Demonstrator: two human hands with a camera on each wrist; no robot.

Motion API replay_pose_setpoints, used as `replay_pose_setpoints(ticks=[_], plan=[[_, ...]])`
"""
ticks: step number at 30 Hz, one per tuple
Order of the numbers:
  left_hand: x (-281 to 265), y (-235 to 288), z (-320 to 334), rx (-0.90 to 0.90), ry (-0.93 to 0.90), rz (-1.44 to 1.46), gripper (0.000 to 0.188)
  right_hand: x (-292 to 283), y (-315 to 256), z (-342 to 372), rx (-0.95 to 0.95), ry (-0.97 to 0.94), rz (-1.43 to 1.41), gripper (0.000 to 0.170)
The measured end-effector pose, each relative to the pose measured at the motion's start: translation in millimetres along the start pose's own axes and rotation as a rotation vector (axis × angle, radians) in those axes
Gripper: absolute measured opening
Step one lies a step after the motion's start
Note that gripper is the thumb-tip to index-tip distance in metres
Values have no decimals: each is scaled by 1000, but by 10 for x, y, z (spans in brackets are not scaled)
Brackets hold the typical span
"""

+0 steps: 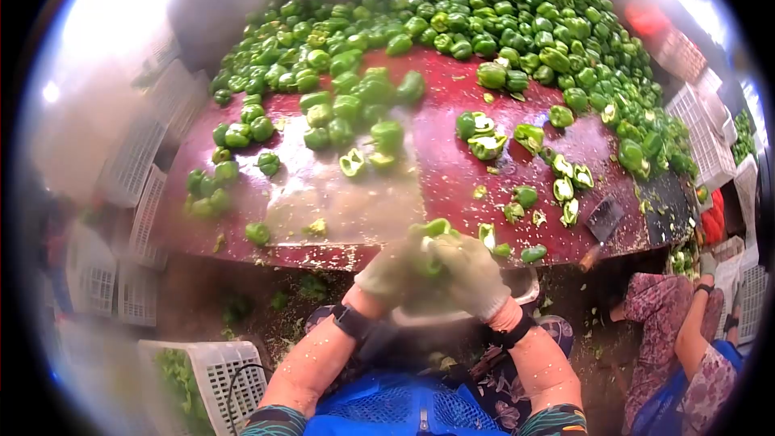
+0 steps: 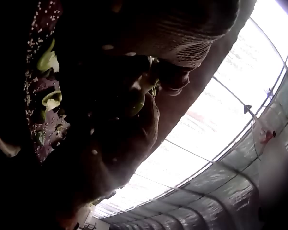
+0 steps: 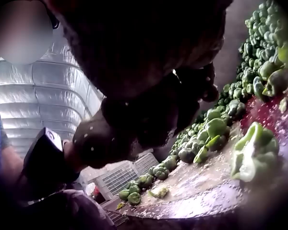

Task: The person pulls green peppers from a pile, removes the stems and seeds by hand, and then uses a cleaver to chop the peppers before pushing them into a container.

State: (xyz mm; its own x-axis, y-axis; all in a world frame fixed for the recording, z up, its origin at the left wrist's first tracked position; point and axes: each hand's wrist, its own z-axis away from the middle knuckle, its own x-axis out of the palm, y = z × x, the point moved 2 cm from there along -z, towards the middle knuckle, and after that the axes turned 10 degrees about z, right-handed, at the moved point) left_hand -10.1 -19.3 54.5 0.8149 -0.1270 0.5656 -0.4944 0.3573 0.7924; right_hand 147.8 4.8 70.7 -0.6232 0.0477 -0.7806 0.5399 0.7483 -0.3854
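Observation:
Both hands wear pale gloves and meet over the front edge of the red table (image 1: 343, 257). Between them is a green bell pepper (image 1: 434, 244), blurred and partly hidden by the gloves. My left hand (image 1: 389, 274) grips it from the left, and my right hand (image 1: 470, 276) from the right. Curled glove fingers (image 2: 151, 122) surround a bit of green pepper (image 2: 137, 103) in the dark left wrist view. Below the hands sits a pale basin (image 1: 432, 316). A cut pepper piece (image 1: 487, 234) lies just beyond the right hand.
Whole bell peppers (image 1: 525, 12) are heaped along the table's back. Several cut halves (image 1: 563, 188) lie at right, near a flat blade (image 1: 604, 218) with a wooden handle. A white crate (image 1: 230, 379) stands at lower left. Another person's arm (image 1: 694, 319) shows at right.

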Motion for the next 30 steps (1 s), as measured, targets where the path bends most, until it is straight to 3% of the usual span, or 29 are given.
replay_pose_setpoints(ticks=[2,5,6,10,13,14,16,18,20,25,26,28,30], plan=[[21,-22,1,-48,37,504,53,-105,-63,-76,45,-13,-35,27],[-119,-25,-16,-2,-68,459,56,-93,-21,-97,112,-202,-130,29],[-89,8,-8,-25,-34,475,61,-94,-19,-111,186,-157,-187,22],[-77,-141,-41,133,-43,281,68,111,0,-18,120,-174,8,24],[-67,-95,14,5,-26,157,71,204,-39,74,103,-207,105,24],[-63,-104,4,33,-43,236,66,187,-76,84,114,-225,105,24],[-34,-87,17,20,-64,39,61,206,-124,115,114,-232,74,22],[-161,-162,-47,-48,-55,58,52,218,-153,128,25,-225,55,18],[-252,-232,-93,-75,-41,-15,46,182,-171,112,56,-209,47,15],[-286,-380,-120,-80,49,173,30,195,-135,170,69,-278,90,13],[-167,-350,-75,-202,138,469,30,189,-142,155,67,-322,123,13],[-306,-461,-115,-91,130,295,31,175,-177,112,64,-404,192,14],[-318,-444,-125,-39,119,192,33,175,-223,131,76,-329,209,13]])
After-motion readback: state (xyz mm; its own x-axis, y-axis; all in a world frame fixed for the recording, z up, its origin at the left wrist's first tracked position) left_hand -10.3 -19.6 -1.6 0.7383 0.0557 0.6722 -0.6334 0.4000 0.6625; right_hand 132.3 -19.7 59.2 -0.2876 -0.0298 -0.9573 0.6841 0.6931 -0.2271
